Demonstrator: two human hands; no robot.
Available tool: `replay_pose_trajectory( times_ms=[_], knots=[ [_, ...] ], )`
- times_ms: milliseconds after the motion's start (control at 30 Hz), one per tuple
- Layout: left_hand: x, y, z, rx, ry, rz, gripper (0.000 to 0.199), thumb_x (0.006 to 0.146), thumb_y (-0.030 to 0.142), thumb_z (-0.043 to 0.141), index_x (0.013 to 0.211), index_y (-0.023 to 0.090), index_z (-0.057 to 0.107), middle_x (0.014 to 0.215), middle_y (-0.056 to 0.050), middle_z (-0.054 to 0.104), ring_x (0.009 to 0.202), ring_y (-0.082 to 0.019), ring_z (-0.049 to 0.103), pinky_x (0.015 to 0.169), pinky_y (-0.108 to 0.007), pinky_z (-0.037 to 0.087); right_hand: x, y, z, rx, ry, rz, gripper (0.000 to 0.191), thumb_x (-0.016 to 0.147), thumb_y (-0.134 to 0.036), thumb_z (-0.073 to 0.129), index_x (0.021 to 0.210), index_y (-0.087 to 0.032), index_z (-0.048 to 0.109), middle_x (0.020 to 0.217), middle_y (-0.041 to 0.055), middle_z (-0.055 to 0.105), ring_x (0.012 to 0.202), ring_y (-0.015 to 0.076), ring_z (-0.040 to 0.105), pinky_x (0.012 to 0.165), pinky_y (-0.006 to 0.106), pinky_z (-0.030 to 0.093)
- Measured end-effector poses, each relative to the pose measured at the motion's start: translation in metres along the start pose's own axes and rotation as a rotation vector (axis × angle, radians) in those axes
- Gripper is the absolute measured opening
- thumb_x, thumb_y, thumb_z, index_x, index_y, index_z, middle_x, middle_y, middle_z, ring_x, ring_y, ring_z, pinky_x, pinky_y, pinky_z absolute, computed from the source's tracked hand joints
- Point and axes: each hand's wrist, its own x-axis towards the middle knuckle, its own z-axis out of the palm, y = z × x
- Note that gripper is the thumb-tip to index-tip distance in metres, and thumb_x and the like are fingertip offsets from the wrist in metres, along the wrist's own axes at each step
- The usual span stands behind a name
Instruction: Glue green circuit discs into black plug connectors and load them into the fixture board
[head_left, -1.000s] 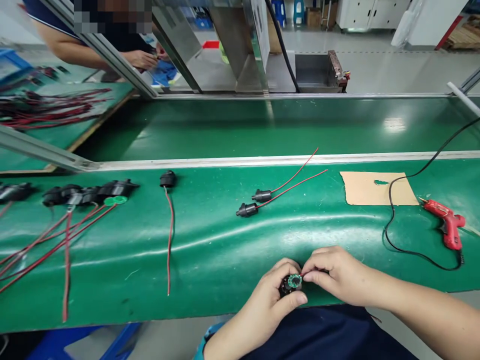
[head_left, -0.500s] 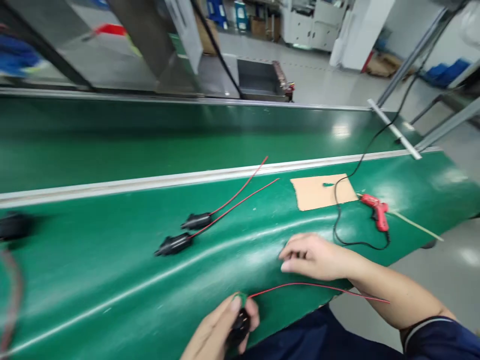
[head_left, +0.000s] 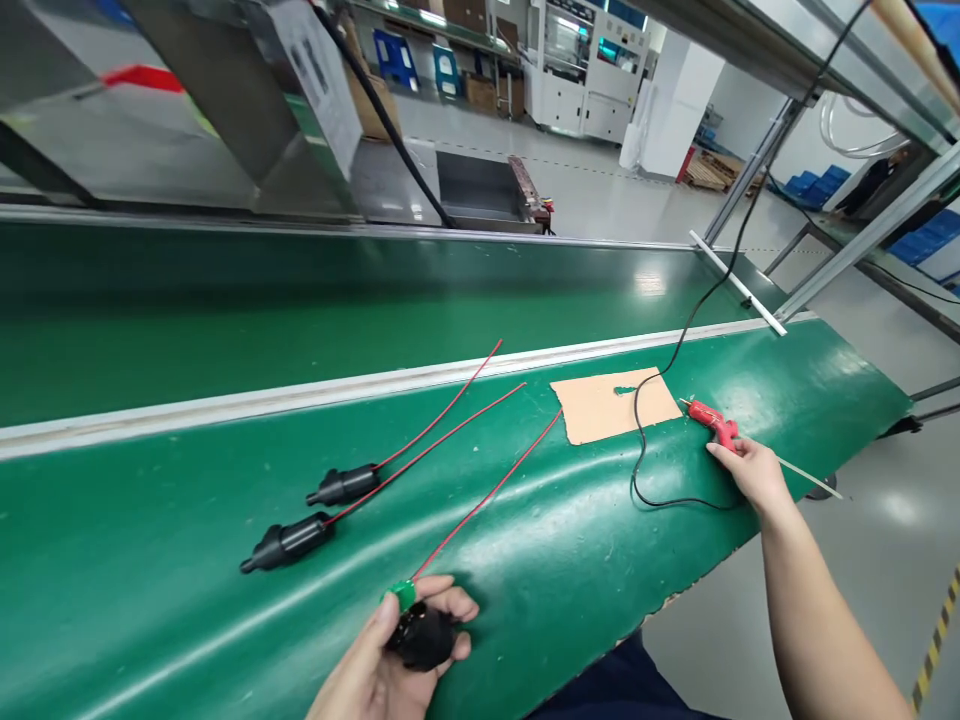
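Observation:
My left hand (head_left: 382, 640) is closed around a round black part (head_left: 424, 636) near the front of the green bench. Beside that part, between thumb and fingers, is a small green piece (head_left: 402, 596), from which a thin red wire (head_left: 487, 494) runs up to the cardboard. My right hand (head_left: 750, 470) is closed on the handle of a red hot glue gun (head_left: 712, 422), whose nozzle points left toward the cardboard. A pale glue stick (head_left: 811, 480) sticks out of its back end. The gun's handle is partly hidden by my fingers.
Two black cylindrical parts (head_left: 289, 541) with red wires lie left of centre on the bench (head_left: 187, 620). A cardboard piece (head_left: 592, 415) lies under the gun's black cord (head_left: 640, 450). A white rail (head_left: 300, 388) crosses behind, and a metal frame (head_left: 862, 240) stands at right.
My right hand has moved right and taken hold of the glue gun. The red wire from my left hand now points up and away instead of to the right. The view has shifted.

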Motion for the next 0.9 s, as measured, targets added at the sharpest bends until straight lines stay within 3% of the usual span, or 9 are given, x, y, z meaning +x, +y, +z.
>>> replay_pose_trajectory(
  times_ms=[100, 200, 267, 400, 533, 667, 767, 833, 900],
  knots=[
    [-0.006, -0.002, -0.002, -0.006, -0.005, -0.024, 0.042, 0.074, 0.061, 0.077, 0.084, 0.020, 0.077, 0.074, -0.007, 0.073, 0.074, -0.024, 0.063, 0.052, -0.028, 0.052, -0.009, -0.006, -0.015, 0.160, -0.072, -0.072, 0.053, 0.064, -0.069, 0.073, 0.076, -0.021, 0.055, 0.056, -0.0032, 0.051, 0.050, 0.0153, 0.049, 0.050, 0.029, 0.039],
    [-0.014, -0.001, -0.003, 0.002, -0.051, -0.038, 0.046, 0.081, 0.063, 0.070, 0.092, 0.019, 0.077, 0.083, -0.010, 0.073, 0.081, -0.025, 0.062, 0.061, -0.031, 0.054, -0.023, -0.012, -0.035, 0.310, -0.137, -0.158, 0.060, 0.061, -0.072, 0.078, 0.089, -0.024, 0.055, 0.080, 0.0043, 0.065, 0.066, 0.0209, 0.062, 0.063, 0.036, 0.051],
    [-0.020, 0.002, 0.000, 0.034, -0.094, -0.009, 0.050, 0.084, 0.064, 0.066, 0.095, 0.016, 0.077, 0.085, -0.011, 0.073, 0.081, -0.024, 0.062, 0.065, -0.032, 0.054, -0.032, -0.018, -0.041, 0.471, -0.234, -0.192, 0.058, 0.065, -0.070, 0.080, 0.098, -0.027, 0.061, 0.088, 0.0084, 0.067, 0.066, 0.0221, 0.064, 0.062, 0.038, 0.052],
    [-0.027, 0.005, 0.008, 0.109, -0.141, 0.049, 0.054, 0.089, 0.065, 0.059, 0.094, 0.013, 0.076, 0.083, -0.012, 0.072, 0.076, -0.021, 0.059, 0.068, -0.032, 0.051, -0.055, -0.039, -0.020, 0.642, -0.637, -0.220, 0.037, 0.086, -0.061, 0.069, 0.103, -0.028, 0.073, 0.086, 0.0136, 0.072, 0.050, 0.0183, 0.060, 0.050, 0.037, 0.049],
    [-0.030, 0.003, 0.010, 0.124, -0.182, 0.061, 0.053, 0.093, 0.062, 0.054, 0.095, 0.013, 0.075, 0.083, -0.011, 0.071, 0.072, -0.020, 0.059, 0.068, -0.032, 0.049, -0.096, -0.081, 0.020, 0.337, -1.064, -0.362, 0.029, 0.089, -0.047, 0.070, 0.086, -0.019, 0.077, 0.073, 0.0086, 0.074, 0.067, 0.0244, 0.069, 0.064, 0.037, 0.059],
    [-0.031, -0.001, 0.008, 0.054, -0.218, 0.022, 0.051, 0.093, 0.060, 0.055, 0.096, 0.013, 0.075, 0.084, -0.011, 0.072, 0.077, -0.021, 0.060, 0.068, -0.033, 0.051, -0.133, -0.112, 0.051, 0.210, -1.073, -0.492, 0.029, 0.092, -0.045, 0.067, 0.082, -0.018, 0.074, 0.074, 0.0053, 0.071, 0.068, 0.0198, 0.067, 0.062, 0.029, 0.059],
    [-0.030, -0.003, 0.008, 0.002, -0.218, -0.006, 0.049, 0.092, 0.059, 0.058, 0.099, 0.013, 0.075, 0.085, -0.012, 0.073, 0.082, -0.023, 0.061, 0.068, -0.033, 0.052, -0.144, -0.121, 0.062, 0.221, -1.063, -0.610, 0.023, 0.096, -0.039, 0.063, 0.104, -0.020, 0.073, 0.083, 0.0044, 0.072, 0.079, 0.0193, 0.069, 0.073, 0.028, 0.060],
    [-0.030, -0.004, 0.008, -0.002, -0.216, -0.015, 0.049, 0.092, 0.059, 0.058, 0.096, 0.013, 0.075, 0.085, -0.012, 0.073, 0.083, -0.023, 0.062, 0.067, -0.032, 0.052, -0.146, -0.123, 0.065, 0.191, -1.076, -0.700, 0.027, 0.099, -0.035, 0.059, 0.121, -0.021, 0.068, 0.100, 0.0067, 0.073, 0.094, 0.0209, 0.070, 0.086, 0.031, 0.059],
    [-0.030, -0.003, 0.009, 0.018, -0.220, -0.013, 0.050, 0.093, 0.059, 0.057, 0.091, 0.012, 0.076, 0.084, -0.012, 0.074, 0.080, -0.023, 0.062, 0.068, -0.032, 0.052, -0.147, -0.124, 0.065, 0.150, -1.079, -0.772, 0.028, 0.101, -0.032, 0.057, 0.126, -0.023, 0.064, 0.114, 0.0082, 0.071, 0.104, 0.0222, 0.068, 0.094, 0.034, 0.056]
  ],
)
